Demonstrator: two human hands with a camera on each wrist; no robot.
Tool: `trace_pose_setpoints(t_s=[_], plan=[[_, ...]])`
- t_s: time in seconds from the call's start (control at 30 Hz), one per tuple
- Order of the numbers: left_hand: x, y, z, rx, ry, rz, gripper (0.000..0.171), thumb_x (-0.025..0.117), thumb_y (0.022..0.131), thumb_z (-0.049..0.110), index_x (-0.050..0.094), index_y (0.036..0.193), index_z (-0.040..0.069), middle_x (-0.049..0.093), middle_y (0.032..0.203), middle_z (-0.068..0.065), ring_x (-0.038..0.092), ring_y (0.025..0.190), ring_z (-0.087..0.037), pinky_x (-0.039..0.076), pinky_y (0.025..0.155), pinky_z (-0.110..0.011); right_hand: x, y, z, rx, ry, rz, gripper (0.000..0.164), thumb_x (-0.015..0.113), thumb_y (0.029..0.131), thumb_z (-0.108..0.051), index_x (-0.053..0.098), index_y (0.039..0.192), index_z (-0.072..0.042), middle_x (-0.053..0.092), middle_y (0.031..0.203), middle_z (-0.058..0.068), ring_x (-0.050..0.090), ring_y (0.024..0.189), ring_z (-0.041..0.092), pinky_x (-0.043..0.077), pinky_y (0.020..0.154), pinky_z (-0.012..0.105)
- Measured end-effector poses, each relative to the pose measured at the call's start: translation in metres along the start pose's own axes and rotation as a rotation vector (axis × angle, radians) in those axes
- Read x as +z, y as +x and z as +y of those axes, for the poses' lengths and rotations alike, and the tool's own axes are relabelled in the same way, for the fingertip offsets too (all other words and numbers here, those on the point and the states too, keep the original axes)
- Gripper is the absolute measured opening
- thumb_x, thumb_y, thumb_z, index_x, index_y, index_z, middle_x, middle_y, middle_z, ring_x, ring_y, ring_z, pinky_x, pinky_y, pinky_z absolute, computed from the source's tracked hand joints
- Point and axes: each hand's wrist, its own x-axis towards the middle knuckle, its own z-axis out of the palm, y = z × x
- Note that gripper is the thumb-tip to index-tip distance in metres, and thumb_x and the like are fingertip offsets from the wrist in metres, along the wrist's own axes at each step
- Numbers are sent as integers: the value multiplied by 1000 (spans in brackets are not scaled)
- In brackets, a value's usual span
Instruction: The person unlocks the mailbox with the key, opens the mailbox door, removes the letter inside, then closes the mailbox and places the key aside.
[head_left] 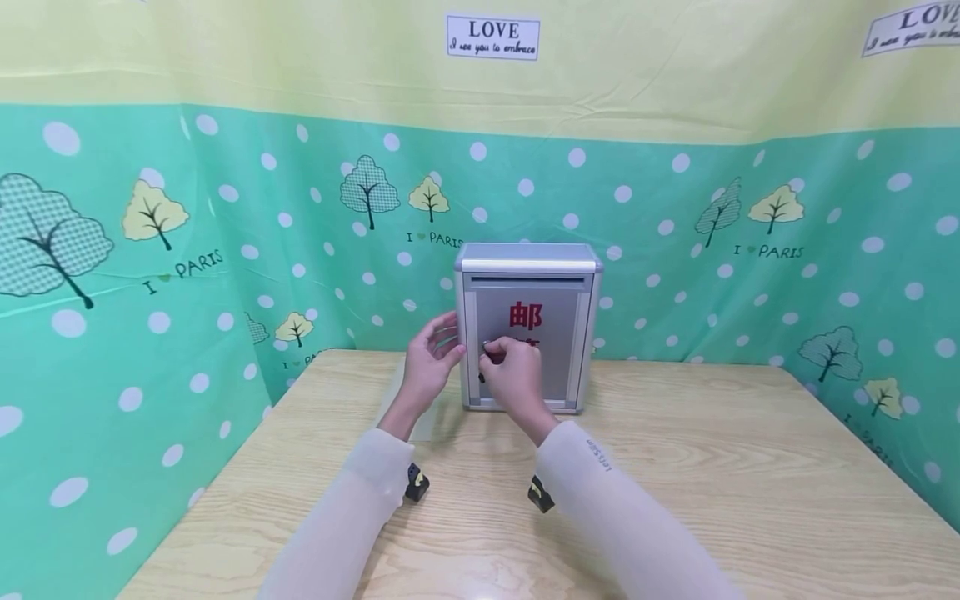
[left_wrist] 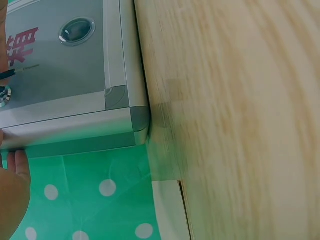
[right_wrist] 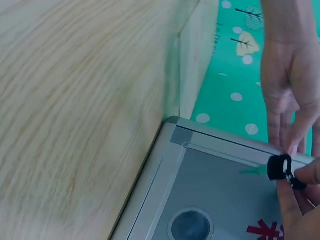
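A silver-grey metal mailbox [head_left: 557, 367] with red characters and a slot near its top stands upright on the table. My right hand [head_left: 513, 375] is at the left part of its front door, with thumb and fingers pinching a small key at the lock. A second black-headed key [right_wrist: 276, 167] hangs from the same ring, its blade pointing down the door. The round metal lock [left_wrist: 4, 96] shows partly in the left wrist view. My left hand [head_left: 427, 367] touches the mailbox's left side, fingers extended along it and thumb near the front edge.
A pale, thin sheet [head_left: 423, 427] lies on the wooden table [head_left: 690, 467] left of the mailbox. A round window [left_wrist: 77, 31] sits low on the door. Behind the table hangs a green and yellow printed curtain [head_left: 645, 208].
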Motion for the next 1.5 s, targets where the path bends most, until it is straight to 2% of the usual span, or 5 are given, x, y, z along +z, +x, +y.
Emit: trace_pose_setpoints(t_s=[0.17, 0.47, 0.87, 1.13, 1.5], plan=[[-1, -1, 0, 9, 15, -6, 58, 64, 91, -16, 52, 144, 3, 56, 139, -17, 56, 130, -32, 50, 108, -34, 7, -4, 0, -113, -112, 43, 15, 75, 87, 2, 75, 102, 4, 75, 98, 17, 72, 85, 27, 63, 76, 30], [-2, -2, 1, 0, 24, 0, 58, 65, 90, -15, 52, 144, 3, 56, 139, -17, 56, 131, -33, 51, 108, -33, 6, -5, -5, -176, -208, -2, 16, 73, 87, 4, 75, 103, 4, 75, 100, 18, 72, 88, 28, 63, 81, 33], [-2, -1, 2, -2, 29, 8, 57, 66, 91, -14, 53, 144, 5, 57, 138, -16, 57, 130, -32, 51, 106, -30, 1, 1, -14, -279, -412, -97, 10, 75, 89, -1, 70, 81, -4, 63, 76, 4, 57, 73, 20, 56, 74, 35], [-1, 1, 1, 4, 16, 11, 58, 66, 90, -16, 53, 143, 4, 57, 138, -17, 57, 130, -34, 52, 107, -32, 0, 2, -15, -335, -548, -139, 10, 77, 89, -5, 75, 98, -2, 72, 92, 9, 63, 85, 22, 60, 80, 31], [1, 0, 2, -16, 25, 12, 59, 66, 90, -15, 53, 144, 4, 57, 139, -16, 57, 130, -34, 52, 106, -30, 3, -3, -3, -571, -795, -104, 14, 77, 89, -4, 77, 104, -3, 74, 97, 8, 65, 90, 20, 61, 78, 22]])
